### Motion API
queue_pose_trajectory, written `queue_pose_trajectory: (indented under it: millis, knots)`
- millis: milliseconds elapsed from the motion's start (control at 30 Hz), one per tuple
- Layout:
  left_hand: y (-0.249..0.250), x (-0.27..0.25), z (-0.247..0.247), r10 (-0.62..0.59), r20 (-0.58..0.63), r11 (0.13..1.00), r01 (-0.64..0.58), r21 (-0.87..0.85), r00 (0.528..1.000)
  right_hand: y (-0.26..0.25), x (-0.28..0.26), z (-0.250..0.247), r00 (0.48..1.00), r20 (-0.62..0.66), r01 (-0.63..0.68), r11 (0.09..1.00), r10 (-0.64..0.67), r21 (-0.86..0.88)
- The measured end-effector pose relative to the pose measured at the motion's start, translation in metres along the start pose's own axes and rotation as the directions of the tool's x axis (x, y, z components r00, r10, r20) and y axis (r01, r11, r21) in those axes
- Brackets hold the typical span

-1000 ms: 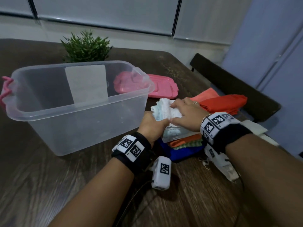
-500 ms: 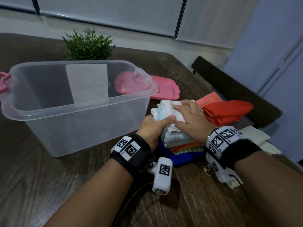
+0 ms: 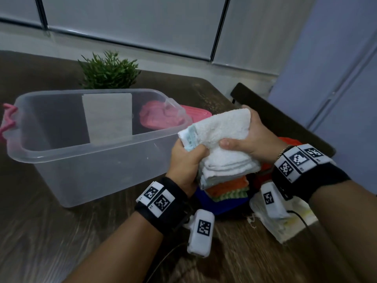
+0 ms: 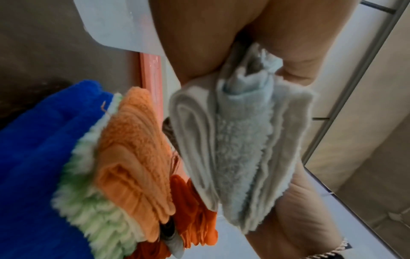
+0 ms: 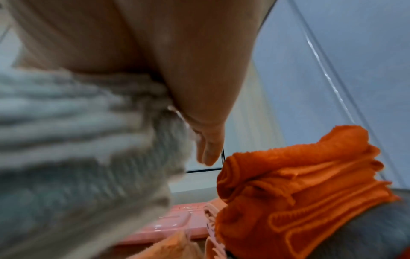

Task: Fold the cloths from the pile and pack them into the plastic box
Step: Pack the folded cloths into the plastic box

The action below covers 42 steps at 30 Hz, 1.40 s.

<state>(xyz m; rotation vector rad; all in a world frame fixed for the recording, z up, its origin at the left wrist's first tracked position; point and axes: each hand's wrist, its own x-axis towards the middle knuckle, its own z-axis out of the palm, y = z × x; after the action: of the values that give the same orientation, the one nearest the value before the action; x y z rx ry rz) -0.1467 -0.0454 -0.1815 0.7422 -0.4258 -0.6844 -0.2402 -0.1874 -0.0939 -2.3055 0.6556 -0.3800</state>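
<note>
— Towels (image 3: 222,139): folded, white with a pale blue layer, held up just above the pile (image 3: 226,190) and just right of the plastic box (image 3: 98,160), level with its right rim.

— Grip?

— Clamped from both sides. Left hand (image 3: 185,162) curled round the near left corner, thumb on top. Right hand (image 3: 255,139) wrapped round the right edge, thumb pressed on the front face.

— Handling?

— Soft, light and floppy, by the look of the terry. Probably prone to fanning open at the loose edges if pinched by one corner. Better squeezed through the full thickness, with the folds kept together, then lowered in flat.

— Anything in the way?

— Only the right wall of the box to get over, judging by the gap. Box open at the top, with a pale rectangle on its far wall. Pink lid (image 3: 195,115) on the table (image 3: 40,242) beyond the far right corner of the box; small green plant (image 3: 108,72) behind it. Under the hands, orange, green and blue cloths stacked in the pile. Bright orange cloths (image 5: 299,184) just to the right, a cream cloth (image 3: 285,227) at the near right, and a dark chair (image 3: 285,123) past the table's right edge.
</note>
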Motion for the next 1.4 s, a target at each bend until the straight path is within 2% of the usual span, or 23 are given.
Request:
queue_pose_trajectory:
  millis: [67,133,200,333,433,500,567,600,633,667,733,800,833,867,900,967,1167,1300,1400]
  knots:
    - [0.01,-0.004,-0.001,0.034,0.036,0.999,-0.034,-0.001,0.999,-0.002,0.001,-0.001,0.996,0.082,0.002,0.978,-0.02,0.207]
    - [0.02,-0.007,-0.001,0.062,0.063,0.998,-0.064,0.023,0.996,-0.006,-0.005,0.0,0.978,0.206,-0.058,0.918,-0.026,0.393]
    - [0.03,-0.009,0.001,0.092,0.087,0.994,-0.096,0.047,0.992,-0.007,-0.012,0.002,0.964,0.266,-0.125,0.848,-0.02,0.515]
    - [0.049,-0.015,0.01,0.145,0.12,0.985,-0.154,0.075,0.982,-0.017,-0.018,-0.001,0.984,0.166,-0.061,0.747,-0.066,0.662]
    - [0.071,-0.016,0.012,0.242,0.138,0.964,-0.254,0.08,0.96,-0.032,-0.023,-0.002,0.978,0.17,-0.044,0.674,-0.123,0.738]
    - [0.087,-0.017,0.009,0.292,0.142,0.939,-0.311,0.145,0.946,-0.044,-0.022,-0.001,0.974,0.158,-0.006,0.684,-0.161,0.729]
    - [0.097,-0.017,0.002,0.311,0.091,0.893,-0.324,0.312,0.946,-0.058,-0.015,0.0,0.985,0.065,0.079,0.758,-0.158,0.647]
    - [0.1,-0.016,-0.003,0.333,0.064,0.837,-0.326,0.439,0.941,-0.066,-0.009,-0.001,0.988,0.009,0.12,0.796,-0.156,0.593]
    - [0.103,-0.014,-0.007,0.367,0.064,0.743,-0.334,0.581,0.928,-0.073,-0.002,-0.002,0.985,-0.053,0.166,0.826,-0.163,0.538]
    - [0.106,-0.012,-0.011,0.389,0.097,0.604,-0.333,0.724,0.916,-0.081,0.003,-0.003,0.978,-0.119,0.206,0.851,-0.17,0.482]
    - [0.112,-0.009,-0.015,0.33,0.199,0.233,-0.284,0.93,0.923,-0.093,0.013,-0.004,0.959,-0.22,0.249,0.898,-0.177,0.364]
    - [0.118,-0.01,-0.015,0.226,0.185,-0.196,-0.141,0.97,0.956,-0.102,0.019,-0.004,0.949,-0.24,0.263,0.93,-0.202,0.258]
    - [0.121,-0.012,-0.015,0.166,0.151,-0.368,-0.081,0.926,0.974,-0.104,0.023,-0.004,0.948,-0.238,0.264,0.939,-0.21,0.221]
    - [0.123,-0.015,-0.016,0.108,0.125,-0.486,-0.057,0.872,0.986,-0.107,0.026,-0.003,0.949,-0.237,0.257,0.948,-0.209,0.19]
    - [0.123,-0.018,-0.018,0.059,0.112,-0.561,-0.06,0.826,0.992,-0.109,0.029,-0.003,0.951,-0.234,0.244,0.957,-0.205,0.154]
    - [0.123,-0.023,-0.023,0.015,0.129,-0.627,-0.091,0.774,0.992,-0.114,0.033,0.0,0.952,-0.22,0.238,0.966,-0.212,0.099]
    - [0.123,-0.044,-0.026,-0.052,0.278,-0.694,-0.234,0.681,0.959,-0.138,0.047,0.023,0.966,-0.095,0.251,0.963,-0.242,0.099]
    - [0.123,-0.052,-0.023,-0.115,0.322,-0.656,-0.315,0.686,0.94,-0.151,0.069,0.058,0.976,0.089,0.212,0.966,-0.201,-0.15]
    - [0.132,-0.057,-0.026,-0.119,0.311,-0.605,-0.318,0.73,0.943,-0.154,0.084,0.084,0.965,0.236,0.19,0.93,-0.117,-0.316]
